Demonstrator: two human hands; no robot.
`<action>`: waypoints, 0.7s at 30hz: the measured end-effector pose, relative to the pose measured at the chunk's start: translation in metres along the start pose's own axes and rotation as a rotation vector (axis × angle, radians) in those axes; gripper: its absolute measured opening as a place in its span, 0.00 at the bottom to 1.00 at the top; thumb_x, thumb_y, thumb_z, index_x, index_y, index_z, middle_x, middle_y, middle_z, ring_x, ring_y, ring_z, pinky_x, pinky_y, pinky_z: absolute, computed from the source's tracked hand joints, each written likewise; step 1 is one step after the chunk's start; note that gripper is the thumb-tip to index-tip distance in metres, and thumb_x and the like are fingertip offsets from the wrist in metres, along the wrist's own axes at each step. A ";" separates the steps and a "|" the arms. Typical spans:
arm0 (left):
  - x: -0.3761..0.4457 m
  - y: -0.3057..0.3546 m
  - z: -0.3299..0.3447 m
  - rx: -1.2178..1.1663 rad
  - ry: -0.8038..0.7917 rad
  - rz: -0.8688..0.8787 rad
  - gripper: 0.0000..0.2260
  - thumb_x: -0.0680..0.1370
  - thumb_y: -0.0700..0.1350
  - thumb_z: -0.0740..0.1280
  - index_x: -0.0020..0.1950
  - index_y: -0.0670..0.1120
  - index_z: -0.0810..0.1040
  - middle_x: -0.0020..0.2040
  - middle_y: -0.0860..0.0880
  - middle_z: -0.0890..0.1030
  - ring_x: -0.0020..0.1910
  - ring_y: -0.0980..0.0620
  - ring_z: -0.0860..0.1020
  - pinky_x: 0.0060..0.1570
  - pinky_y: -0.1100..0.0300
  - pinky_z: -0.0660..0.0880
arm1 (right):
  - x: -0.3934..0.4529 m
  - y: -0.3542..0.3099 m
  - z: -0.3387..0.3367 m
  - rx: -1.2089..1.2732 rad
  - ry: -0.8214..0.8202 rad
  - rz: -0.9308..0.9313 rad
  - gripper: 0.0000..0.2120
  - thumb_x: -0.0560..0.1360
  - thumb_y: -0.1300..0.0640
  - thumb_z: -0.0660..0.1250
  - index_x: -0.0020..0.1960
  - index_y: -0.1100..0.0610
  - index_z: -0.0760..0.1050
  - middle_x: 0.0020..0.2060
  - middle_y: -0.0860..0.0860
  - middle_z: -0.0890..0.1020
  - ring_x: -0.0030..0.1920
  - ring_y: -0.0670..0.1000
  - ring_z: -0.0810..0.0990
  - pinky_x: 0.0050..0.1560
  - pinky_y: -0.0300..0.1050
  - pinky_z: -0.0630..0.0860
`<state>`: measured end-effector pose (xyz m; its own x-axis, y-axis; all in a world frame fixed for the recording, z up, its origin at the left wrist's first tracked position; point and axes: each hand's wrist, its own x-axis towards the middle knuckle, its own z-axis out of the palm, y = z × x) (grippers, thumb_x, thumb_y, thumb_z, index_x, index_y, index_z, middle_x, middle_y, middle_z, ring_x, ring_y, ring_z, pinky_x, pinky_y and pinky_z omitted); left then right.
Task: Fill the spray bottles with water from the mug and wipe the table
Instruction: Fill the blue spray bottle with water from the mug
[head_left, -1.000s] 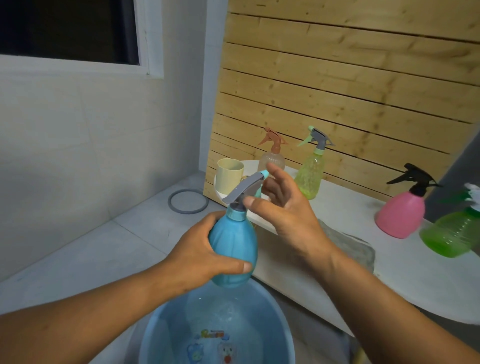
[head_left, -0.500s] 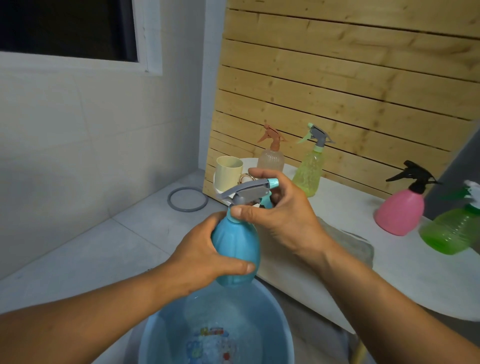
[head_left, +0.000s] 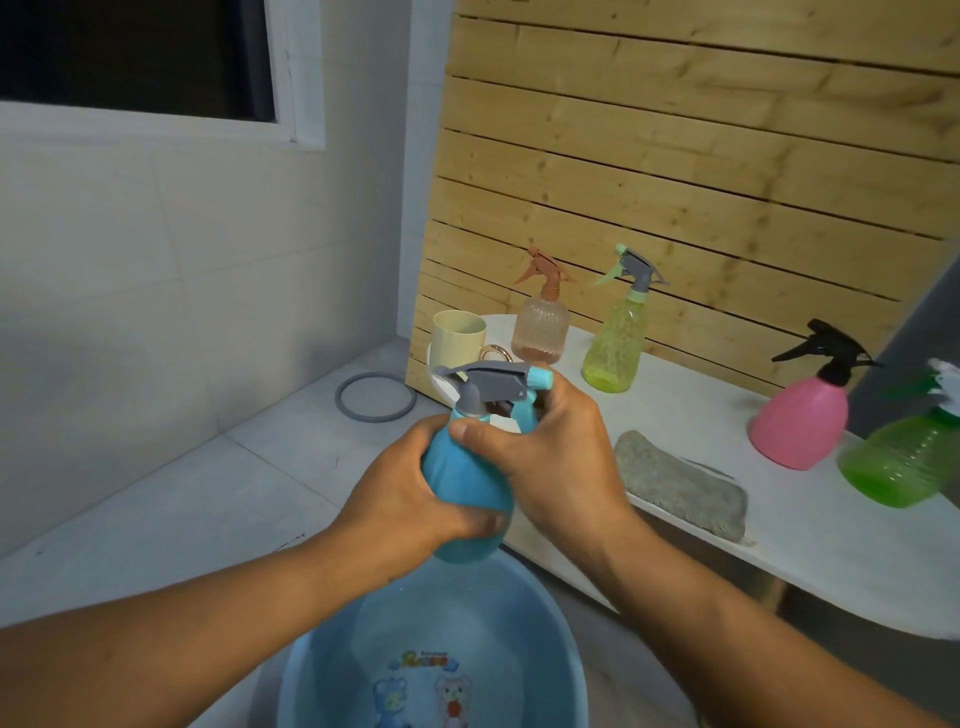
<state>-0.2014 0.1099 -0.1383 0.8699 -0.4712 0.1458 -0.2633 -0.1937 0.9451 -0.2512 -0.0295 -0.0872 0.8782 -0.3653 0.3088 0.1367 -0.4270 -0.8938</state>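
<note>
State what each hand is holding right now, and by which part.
Both hands hold the blue spray bottle above the basin: the left hand grips its rounded body, the right hand grips its neck, just under the grey trigger head.

Right hand (head_left: 558, 457) now wrapped round the neck of the blue spray bottle (head_left: 467, 493), thumb pressed on it — open and just reaching a second ago. Gray sprayer top (head_left: 488, 382) turned sideways, maybe being screwed tight.

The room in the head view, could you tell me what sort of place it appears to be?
Probably a home washroom or utility corner: pale tiled walls and floor, a blue wash basin holding water below the hands, and a low white table against wooden slats.
</note>
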 end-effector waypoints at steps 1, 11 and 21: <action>0.000 0.000 0.000 -0.002 0.001 -0.003 0.35 0.61 0.49 0.87 0.64 0.61 0.75 0.53 0.63 0.82 0.51 0.62 0.82 0.47 0.58 0.84 | -0.002 -0.001 0.002 -0.054 0.017 -0.001 0.24 0.61 0.42 0.78 0.54 0.50 0.79 0.45 0.47 0.86 0.46 0.51 0.86 0.48 0.54 0.84; 0.006 0.014 -0.023 -0.107 -0.299 -0.069 0.31 0.67 0.40 0.84 0.66 0.53 0.77 0.56 0.52 0.86 0.56 0.51 0.85 0.53 0.52 0.84 | 0.031 -0.002 -0.056 0.346 -0.695 0.124 0.22 0.76 0.61 0.58 0.68 0.60 0.76 0.63 0.56 0.81 0.64 0.55 0.78 0.69 0.50 0.72; 0.002 0.015 -0.027 -0.042 -0.407 -0.069 0.28 0.68 0.38 0.84 0.64 0.52 0.78 0.54 0.55 0.86 0.54 0.55 0.85 0.48 0.60 0.82 | 0.019 -0.004 -0.034 0.261 -0.508 0.060 0.28 0.74 0.69 0.73 0.72 0.57 0.73 0.56 0.53 0.85 0.56 0.49 0.84 0.55 0.41 0.80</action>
<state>-0.1922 0.1292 -0.1164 0.6470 -0.7615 -0.0375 -0.1861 -0.2055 0.9608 -0.2509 -0.0630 -0.0662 0.9892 0.0878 0.1175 0.1315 -0.1754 -0.9757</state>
